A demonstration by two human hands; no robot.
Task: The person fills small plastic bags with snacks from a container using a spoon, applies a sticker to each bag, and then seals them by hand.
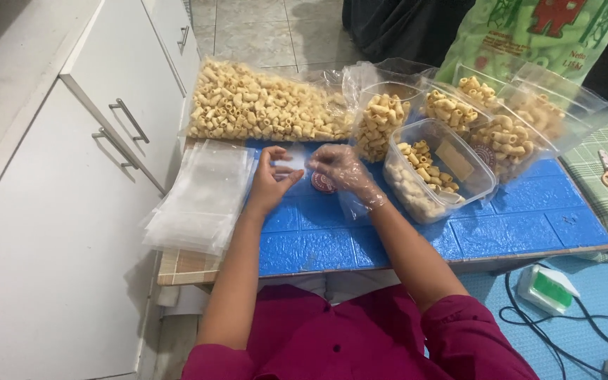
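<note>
Hands first: the left hand is bare and the right hand wears a thin plastic glove, and both pinch a small clear pouch between fingertips, held just above the blue brick-pattern mat. It looks like they're working the mouth of the pouch apart, though the film is so see-through I can't tell if it's open yet.

My take on doing this bit well: thumb and forefinger on each side, slide the two layers against each other instead of yanking, since gloved fingers slip on slick film. Keep it low over the mat, close to the open tub of tube-shaped snacks.

Looks-wise, the pouch is small, flat, nearly invisible, catching a bit of glare. A round dark-red sticker lies on the mat right under the right hand. A stack of empty pouches sits to the left, a big bag of snacks lies at the back, and filled tubs are off to the right.
</note>
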